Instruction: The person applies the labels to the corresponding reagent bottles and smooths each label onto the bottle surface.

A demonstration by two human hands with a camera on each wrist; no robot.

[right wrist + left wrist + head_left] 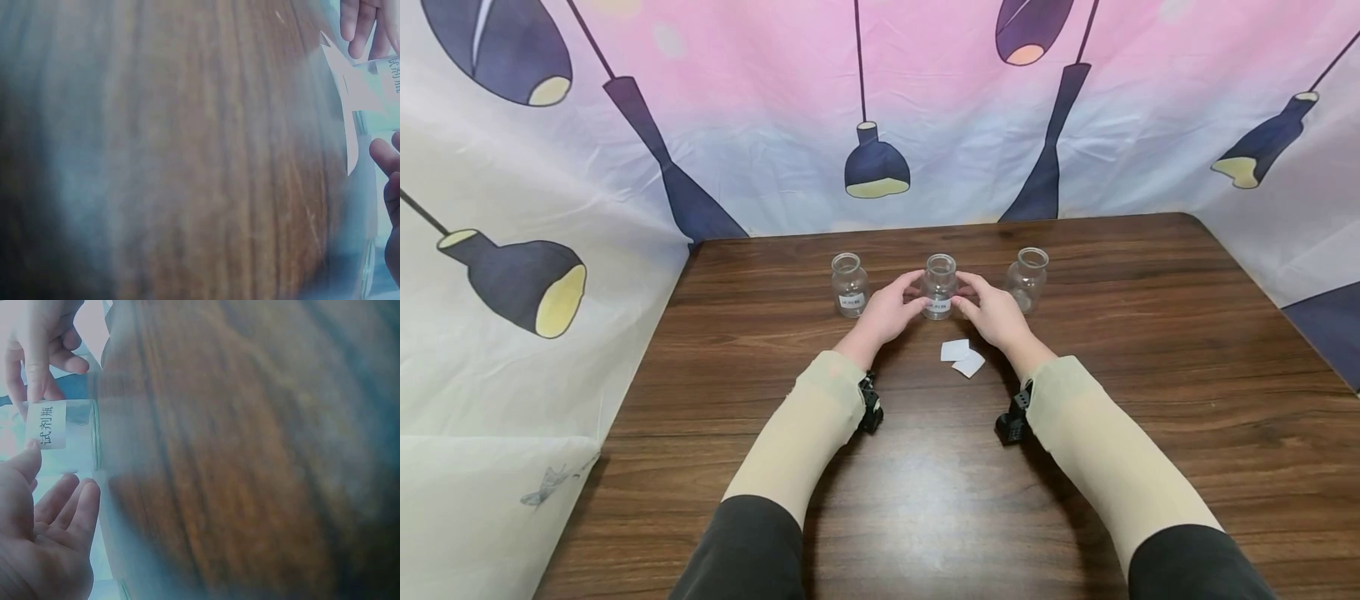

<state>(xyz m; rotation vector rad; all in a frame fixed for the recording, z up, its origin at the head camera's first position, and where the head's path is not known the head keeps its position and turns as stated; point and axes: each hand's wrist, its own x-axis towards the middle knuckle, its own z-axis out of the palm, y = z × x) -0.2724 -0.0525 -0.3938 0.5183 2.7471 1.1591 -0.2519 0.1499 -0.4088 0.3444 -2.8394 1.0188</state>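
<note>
On the left stands a labelled jar (847, 285). The left hand (889, 312), fingers loosely apart, touches the middle jar (938, 287), upright on the table (917, 483), behind two papers (955, 350). The right hand (997, 315), equally loose, touches it near the right jar (1030, 279).

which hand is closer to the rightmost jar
Right. The right hand is just left of that jar; the left hand is farther left, beyond the middle jar.

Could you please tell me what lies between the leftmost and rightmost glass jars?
Between the leftmost jar and the rightmost jar, the head view shows the left hand, the middle jar and the right hand, in that order.
</note>
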